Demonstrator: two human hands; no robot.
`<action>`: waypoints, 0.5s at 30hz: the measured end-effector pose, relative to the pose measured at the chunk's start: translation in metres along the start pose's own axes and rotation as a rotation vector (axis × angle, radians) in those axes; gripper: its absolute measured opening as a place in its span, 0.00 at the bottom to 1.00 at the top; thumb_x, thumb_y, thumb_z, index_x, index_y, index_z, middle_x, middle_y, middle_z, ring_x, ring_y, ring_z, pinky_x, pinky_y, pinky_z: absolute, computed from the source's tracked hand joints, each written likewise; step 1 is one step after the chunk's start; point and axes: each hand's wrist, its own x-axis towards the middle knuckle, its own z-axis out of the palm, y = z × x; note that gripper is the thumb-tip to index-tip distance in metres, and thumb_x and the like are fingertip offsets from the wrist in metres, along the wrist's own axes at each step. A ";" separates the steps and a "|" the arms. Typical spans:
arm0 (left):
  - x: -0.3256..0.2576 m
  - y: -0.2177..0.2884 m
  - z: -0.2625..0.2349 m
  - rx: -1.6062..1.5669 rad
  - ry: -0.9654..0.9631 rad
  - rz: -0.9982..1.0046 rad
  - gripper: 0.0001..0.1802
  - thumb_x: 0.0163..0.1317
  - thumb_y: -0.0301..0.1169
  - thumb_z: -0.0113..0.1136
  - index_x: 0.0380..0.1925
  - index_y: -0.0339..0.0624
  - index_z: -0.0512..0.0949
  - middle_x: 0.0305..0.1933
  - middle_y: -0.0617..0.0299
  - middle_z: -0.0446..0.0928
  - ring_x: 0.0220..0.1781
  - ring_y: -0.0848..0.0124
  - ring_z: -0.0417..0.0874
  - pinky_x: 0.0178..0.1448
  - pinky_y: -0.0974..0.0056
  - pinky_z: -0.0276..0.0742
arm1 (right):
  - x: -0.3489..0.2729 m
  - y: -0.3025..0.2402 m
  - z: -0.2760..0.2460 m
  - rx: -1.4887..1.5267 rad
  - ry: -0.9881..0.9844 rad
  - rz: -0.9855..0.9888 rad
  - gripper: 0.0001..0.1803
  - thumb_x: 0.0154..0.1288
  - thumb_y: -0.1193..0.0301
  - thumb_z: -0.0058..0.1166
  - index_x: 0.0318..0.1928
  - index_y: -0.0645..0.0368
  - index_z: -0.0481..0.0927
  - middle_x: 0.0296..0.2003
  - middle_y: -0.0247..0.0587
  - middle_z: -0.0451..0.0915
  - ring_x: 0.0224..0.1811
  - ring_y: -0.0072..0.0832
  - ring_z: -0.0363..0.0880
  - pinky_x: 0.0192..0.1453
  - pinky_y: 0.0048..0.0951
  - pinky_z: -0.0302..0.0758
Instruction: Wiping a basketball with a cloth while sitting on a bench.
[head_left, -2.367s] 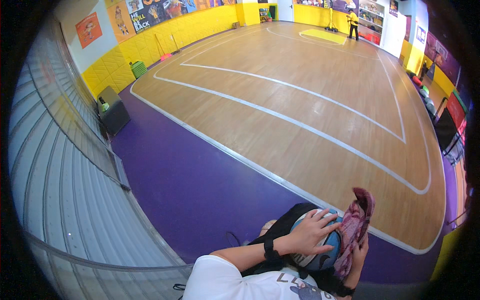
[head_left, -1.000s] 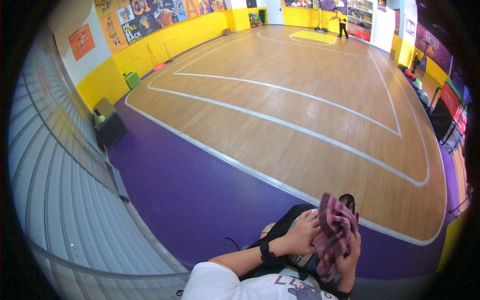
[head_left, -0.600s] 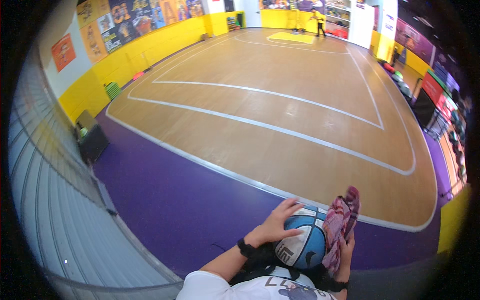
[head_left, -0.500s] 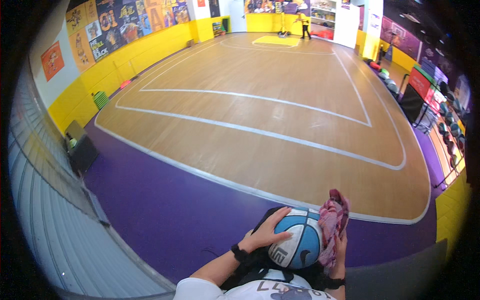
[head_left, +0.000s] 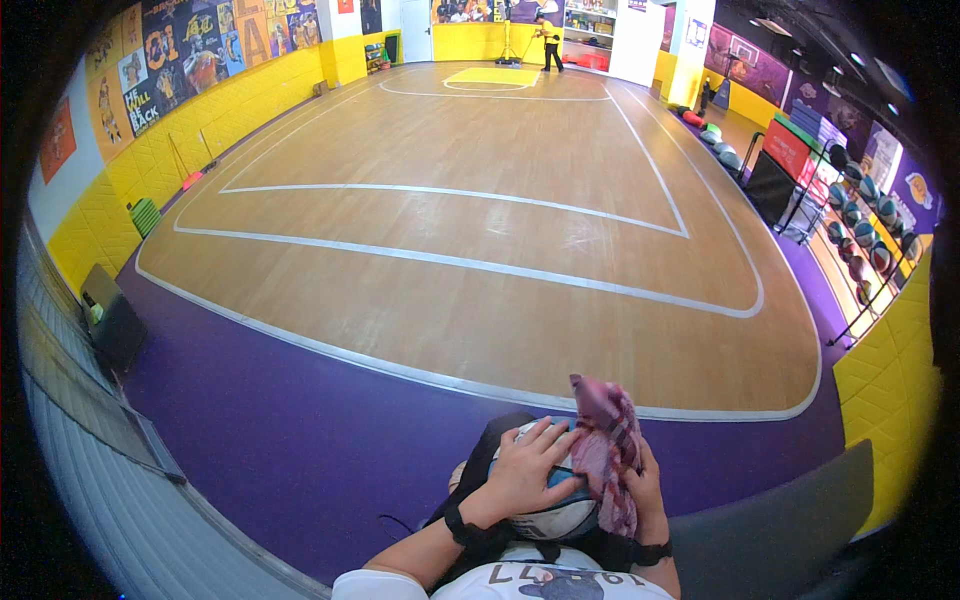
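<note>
A blue and white ball point(head_left: 562, 510) rests in my lap at the bottom middle of the head view. My left hand point(head_left: 528, 470) lies flat on top of the ball with fingers spread, gripping it. My right hand point(head_left: 642, 487) holds a crumpled pink and maroon plaid cloth point(head_left: 604, 452) pressed against the ball's right side. A black band sits on each wrist.
A wooden court with white lines point(head_left: 480, 230) and a purple border point(head_left: 330, 420) spreads ahead. A rack of balls point(head_left: 862, 230) lines the right wall. A dark box point(head_left: 112, 322) stands at left. A person in yellow point(head_left: 548, 42) is far off. A grey bench point(head_left: 770, 520) is at my right.
The view has swung right across the court. The cloth has shifted over the ball's right side while my left hand stays on top of the ball.
</note>
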 end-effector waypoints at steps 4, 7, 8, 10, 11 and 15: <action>0.002 -0.003 0.004 0.031 -0.007 -0.017 0.42 0.51 0.55 0.64 0.63 0.44 0.71 0.67 0.52 0.71 0.70 0.53 0.69 0.65 0.47 0.61 | -0.008 -0.025 0.001 -0.045 0.013 -0.034 0.34 0.48 0.71 0.59 0.60 0.66 0.73 0.57 0.58 0.74 0.63 0.48 0.71 0.68 0.40 0.66; -0.010 -0.004 0.004 -0.046 -0.006 -0.005 0.41 0.50 0.53 0.65 0.63 0.44 0.72 0.68 0.52 0.70 0.71 0.53 0.68 0.65 0.45 0.60 | -0.021 -0.062 0.018 -0.407 -0.126 -0.398 0.32 0.47 0.67 0.64 0.56 0.64 0.77 0.58 0.59 0.73 0.63 0.53 0.70 0.69 0.44 0.65; -0.009 -0.006 0.006 -0.139 0.031 0.002 0.41 0.49 0.52 0.65 0.62 0.44 0.72 0.69 0.52 0.69 0.71 0.53 0.67 0.65 0.42 0.60 | -0.018 -0.064 0.020 -0.406 -0.113 -0.386 0.32 0.47 0.68 0.64 0.56 0.64 0.77 0.57 0.58 0.73 0.62 0.52 0.71 0.69 0.43 0.65; -0.010 -0.006 0.011 -0.079 0.025 -0.005 0.40 0.49 0.51 0.64 0.61 0.43 0.73 0.69 0.52 0.69 0.71 0.52 0.66 0.65 0.42 0.60 | -0.014 -0.051 0.019 -0.407 -0.098 -0.371 0.32 0.48 0.68 0.64 0.57 0.64 0.77 0.57 0.58 0.73 0.62 0.51 0.71 0.69 0.42 0.65; -0.008 -0.004 0.012 -0.016 0.027 -0.014 0.39 0.49 0.50 0.64 0.60 0.41 0.74 0.69 0.51 0.68 0.71 0.52 0.66 0.65 0.42 0.60 | -0.009 -0.035 0.012 -0.157 -0.042 -0.155 0.32 0.49 0.68 0.64 0.57 0.64 0.77 0.58 0.57 0.73 0.62 0.50 0.71 0.68 0.42 0.66; -0.003 0.006 0.004 0.028 -0.003 -0.021 0.38 0.50 0.51 0.63 0.59 0.39 0.74 0.69 0.50 0.68 0.71 0.51 0.66 0.64 0.40 0.60 | -0.007 -0.036 0.005 0.009 0.021 0.017 0.32 0.49 0.68 0.64 0.57 0.64 0.76 0.58 0.57 0.72 0.62 0.47 0.72 0.67 0.41 0.67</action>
